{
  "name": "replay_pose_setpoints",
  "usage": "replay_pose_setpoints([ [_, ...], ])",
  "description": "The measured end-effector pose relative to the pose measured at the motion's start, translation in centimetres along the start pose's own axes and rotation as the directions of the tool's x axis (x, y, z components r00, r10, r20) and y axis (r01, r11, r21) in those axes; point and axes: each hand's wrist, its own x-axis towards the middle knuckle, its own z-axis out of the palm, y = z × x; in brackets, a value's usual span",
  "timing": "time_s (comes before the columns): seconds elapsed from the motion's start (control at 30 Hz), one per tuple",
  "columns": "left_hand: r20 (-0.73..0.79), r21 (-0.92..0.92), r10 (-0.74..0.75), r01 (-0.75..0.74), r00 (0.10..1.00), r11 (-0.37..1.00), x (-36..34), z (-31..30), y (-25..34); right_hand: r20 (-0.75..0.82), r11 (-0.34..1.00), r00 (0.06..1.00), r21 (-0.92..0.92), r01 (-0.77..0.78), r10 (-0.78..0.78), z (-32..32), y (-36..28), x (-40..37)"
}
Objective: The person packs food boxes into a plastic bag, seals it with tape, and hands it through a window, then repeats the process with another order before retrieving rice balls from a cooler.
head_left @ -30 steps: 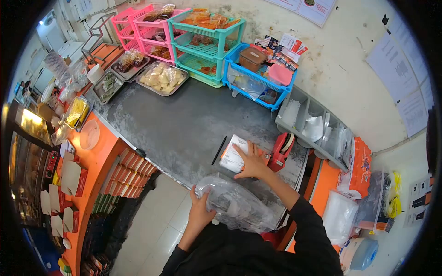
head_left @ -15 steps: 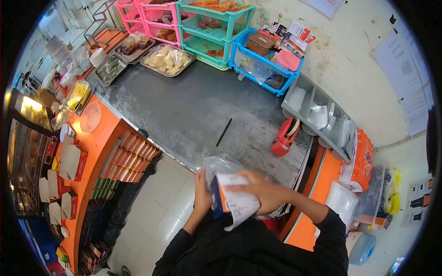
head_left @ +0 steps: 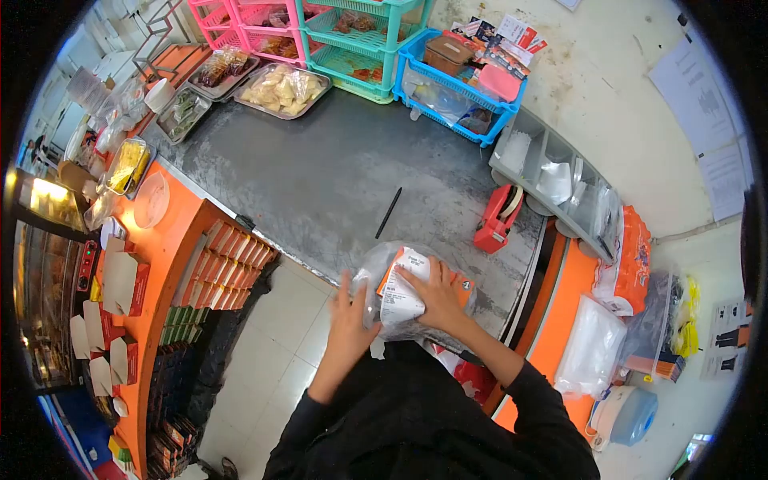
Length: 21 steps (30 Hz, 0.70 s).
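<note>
An orange box [head_left: 464, 287] sits at the front edge of the dark counter, amid a clear plastic bag [head_left: 370, 268]. Over the box's left part lies a white printed receipt [head_left: 402, 305]. My right hand [head_left: 438, 301] grips the box from above, its thumb across the receipt. At the bag's left side is my left hand [head_left: 350, 318], fingers spread apart and slightly blurred, holding nothing. A black pen [head_left: 389, 213] lies on the counter just beyond the bag.
A red tape dispenser [head_left: 497, 220] stands right of the pen. Behind are a blue basket [head_left: 448, 110], a grey divided tray [head_left: 512, 180] and a metal tray of pale food [head_left: 283, 91]. Folded boxes fill shelves under the orange counter [head_left: 176, 220] at left.
The box with the receipt has moved forward from near my body onto the counter and bag, now showing its orange face. My left hand has come off the bag, fingers spreading.
</note>
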Motion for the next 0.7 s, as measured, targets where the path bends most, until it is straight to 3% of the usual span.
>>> replay_pose_setpoints([
  [0.07, -0.112, 0.497, 0.117, -0.046, 0.987, 0.867, -1.9, -0.8, 3.6, 0.036, 1.000, 0.999, -0.001, 0.013, -0.013, -0.1, 0.1, -0.1],
  [0.1, -0.105, 0.497, 0.117, -0.050, 0.988, 0.866, -2.7, -0.6, 4.8, 0.037, 1.000, 0.999, 0.003, 0.007, -0.007, 0.1, 0.1, -0.2],
  [0.13, 0.084, -0.069, -0.079, 0.085, 0.993, 0.994, -3.3, -0.1, 6.1, -0.044, 1.000, 0.999, 0.020, 0.014, -0.013, 0.5, 0.2, -0.1],
  [0.17, 0.345, -0.564, -0.139, 0.324, 0.928, 0.760, -3.7, 0.7, 7.0, -0.122, 0.999, 0.992, 0.037, 0.021, -0.017, 0.8, 0.3, -0.3],
  [0.2, 0.354, -0.561, -0.140, 0.330, 0.925, 0.759, -3.7, 2.5, 7.2, -0.118, 0.999, 0.993, 0.041, 0.014, -0.009, 0.9, 0.4, -0.4],
  [0.27, 0.168, -0.876, -0.435, 0.336, 0.885, 0.346, -3.3, 7.0, 5.4, -0.120, 0.995, 0.992, 0.082, 0.049, -0.039, 0.9, 1.0, -0.5],
  [0.3, 0.169, -0.875, -0.435, 0.338, 0.884, 0.346, -2.7, 7.9, 4.1, -0.120, 0.995, 0.992, 0.083, 0.048, -0.037, 0.8, 1.1, -0.5],
  [0.37, 0.267, -0.875, -0.612, 0.453, 0.745, 0.170, -1.0, 8.8, 1.7, -0.159, 0.990, 0.987, 0.141, 0.031, -0.008, 0.7, 0.8, -0.6],
  [0.4, 0.268, -0.872, -0.616, 0.459, 0.740, 0.172, -0.5, 8.9, 1.1, -0.155, 0.989, 0.988, 0.148, 0.029, -0.006, 0.4, 0.5, -0.8],
  [0.47, 0.359, -0.888, -0.652, 0.460, 0.668, -0.017, 0.3, 9.2, 0.2, -0.069, 0.983, 0.998, 0.181, 0.026, -0.014, -0.9, 0.0, -1.1],
  [0.6, 0.260, -0.936, -0.684, 0.353, 0.682, -0.004, 0.9, 10.7, -1.1, -0.076, 0.988, 0.997, 0.153, -0.005, 0.017, -1.2, -1.6, -1.6],
  [0.67, 0.097, -0.872, -0.780, 0.430, 0.618, 0.233, 0.8, 11.2, -2.5, -0.105, 0.980, 0.993, 0.197, -0.038, 0.060, -0.4, -2.1, -1.7],
  [0.7, 0.099, -0.871, -0.782, 0.434, 0.615, 0.232, 0.6, 11.0, -3.2, -0.102, 0.979, 0.993, 0.200, -0.041, 0.062, 0.3, -2.5, -1.8],
])
